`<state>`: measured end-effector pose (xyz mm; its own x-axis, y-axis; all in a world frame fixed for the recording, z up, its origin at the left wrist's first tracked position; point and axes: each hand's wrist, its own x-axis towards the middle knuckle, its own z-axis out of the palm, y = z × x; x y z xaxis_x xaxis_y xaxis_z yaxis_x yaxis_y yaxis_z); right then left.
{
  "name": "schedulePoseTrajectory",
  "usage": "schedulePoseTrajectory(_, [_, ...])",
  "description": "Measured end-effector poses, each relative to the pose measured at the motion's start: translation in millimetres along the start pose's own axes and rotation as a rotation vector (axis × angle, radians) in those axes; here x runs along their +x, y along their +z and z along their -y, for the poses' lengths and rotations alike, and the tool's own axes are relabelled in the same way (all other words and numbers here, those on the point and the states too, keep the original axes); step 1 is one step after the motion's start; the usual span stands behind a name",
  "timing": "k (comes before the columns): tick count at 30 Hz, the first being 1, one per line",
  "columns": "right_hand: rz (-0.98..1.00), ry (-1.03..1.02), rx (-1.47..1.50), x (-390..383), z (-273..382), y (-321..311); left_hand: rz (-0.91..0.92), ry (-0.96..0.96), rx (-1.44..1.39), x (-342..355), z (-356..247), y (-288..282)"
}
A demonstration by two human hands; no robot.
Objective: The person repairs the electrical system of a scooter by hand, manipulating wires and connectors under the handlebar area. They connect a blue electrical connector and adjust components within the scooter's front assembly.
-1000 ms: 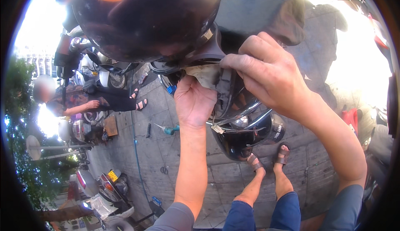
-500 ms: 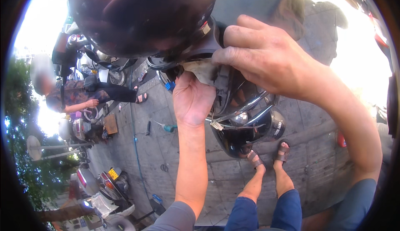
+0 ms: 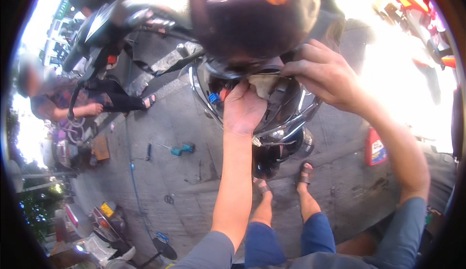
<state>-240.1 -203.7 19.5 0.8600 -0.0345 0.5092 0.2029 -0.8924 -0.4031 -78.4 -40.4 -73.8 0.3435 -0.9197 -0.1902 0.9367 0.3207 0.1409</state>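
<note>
A motorbike stands in front of me, with a rounded glossy dark cover [image 3: 247,21] marked in orange. My left hand [image 3: 245,111] reaches palm up under this cover; its fingertips are hidden inside the bike. Beside them is a whitish piece [image 3: 263,85] whose kind I cannot make out. My right hand [image 3: 325,75] is at the cover's right lower edge, fingers curled and thumb and fingertips pressed together there; what they grip is hidden. Left of my left hand show a blue connector [image 3: 213,98] and a red part [image 3: 224,94]. Curved chrome bars [image 3: 291,132] run below both hands.
A teal power tool [image 3: 183,149] and a dark hand tool [image 3: 148,151] lie on the paving. A blue hose [image 3: 138,196] crosses it. Right stands a red bottle [image 3: 375,147]. Another person [image 3: 68,94] is at the left, near parked scooters [image 3: 102,220].
The view has shifted, bringing the handlebar at the upper left and the red bottle into fuller sight. Both hands stay at the same place on the bike, the right fingers a little more curled.
</note>
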Motion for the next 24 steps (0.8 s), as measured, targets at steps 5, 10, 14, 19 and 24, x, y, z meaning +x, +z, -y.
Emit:
schedulePoseTrajectory(5, [-0.201,0.507,0.243,-25.2,28.6,3.9,0.330,-0.159,-0.210,-2.0,0.6,4.7])
schedulePoseTrajectory(10, [-0.234,0.882,0.294,-54.3,76.9,-3.9,-0.039,0.000,-0.080,13.5,19.1,-21.5])
schedulePoseTrajectory(14, [-0.167,0.980,0.267,-50.8,109.6,-10.7,-0.154,0.021,-0.041,16.1,25.1,-11.7])
schedulePoseTrajectory(19, [-0.166,0.947,0.123,4.8,126.8,-19.9,-0.132,0.035,-0.030,22.1,17.9,-23.1])
schedulePoseTrajectory(24, [-0.258,0.878,0.217,3.9,105.6,-2.2,-0.211,-0.016,-0.011,15.1,18.9,-9.5])
